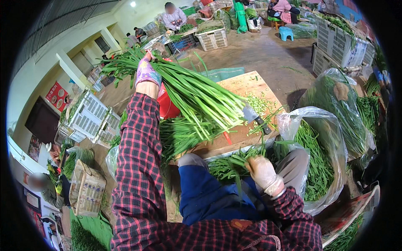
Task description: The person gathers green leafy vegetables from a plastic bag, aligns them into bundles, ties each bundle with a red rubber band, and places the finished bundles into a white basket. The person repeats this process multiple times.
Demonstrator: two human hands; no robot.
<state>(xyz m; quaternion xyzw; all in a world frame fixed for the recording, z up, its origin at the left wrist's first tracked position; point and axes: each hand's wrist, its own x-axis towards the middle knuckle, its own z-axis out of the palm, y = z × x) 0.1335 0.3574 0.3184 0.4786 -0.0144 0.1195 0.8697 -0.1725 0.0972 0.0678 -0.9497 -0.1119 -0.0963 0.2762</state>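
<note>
My left hand point(147, 70), in a patterned purple and white glove, is raised and closed around a large bunch of long green garlic chives point(194, 91). Its pale stem ends point right, over a wooden board point(235, 135). On the board lie a knife point(256, 117) with a black handle, many short cut stem bits point(260, 102) and more chives point(185, 133). My right hand point(263, 175), in a whitish stained glove, holds some loose green leaves point(240, 161) low over my lap, below the board's near edge.
A clear plastic bag of greens point(314, 163) stands right of my knee, with another bag point(342, 116) behind it. A red bucket point(168, 103) is beyond the board's left side. Stacked white crates point(91, 111) stand at left, others point(339, 40) at upper right. Several people work further off.
</note>
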